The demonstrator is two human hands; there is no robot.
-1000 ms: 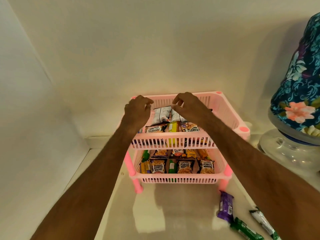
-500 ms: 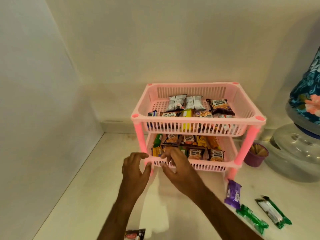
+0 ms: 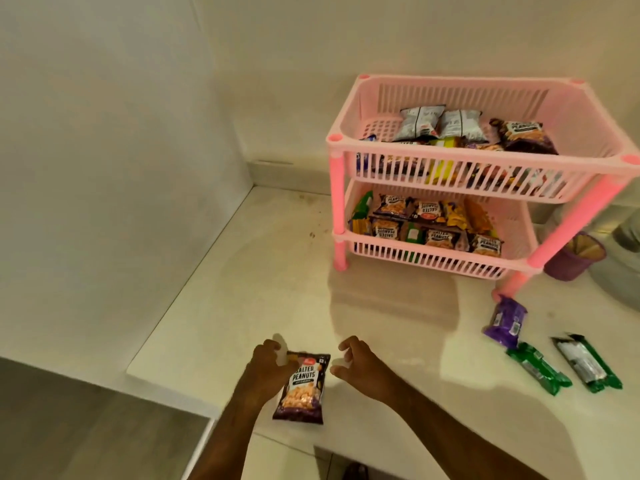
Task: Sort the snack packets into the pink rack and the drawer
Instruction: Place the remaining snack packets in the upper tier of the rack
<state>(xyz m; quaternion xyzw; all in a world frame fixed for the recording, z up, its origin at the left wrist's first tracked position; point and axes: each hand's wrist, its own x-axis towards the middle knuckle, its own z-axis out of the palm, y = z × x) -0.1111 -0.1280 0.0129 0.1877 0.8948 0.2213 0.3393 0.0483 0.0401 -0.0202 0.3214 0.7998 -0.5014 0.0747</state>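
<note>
A salted peanuts packet lies near the front edge of the white counter. My left hand pinches its top left corner. My right hand hovers just right of the packet with curled fingers apart, holding nothing. The two-tier pink rack stands at the back right, and both tiers hold several snack packets. No drawer is in view.
A purple packet and two green bars lie on the counter in front of the rack's right leg. A purple cup with sticks stands beside the rack. White walls close the left and back.
Both hands dropped from the rack's upper tier to the counter's front edge. My left hand now grips a salted peanuts packet. The view pulled back and to the left.
</note>
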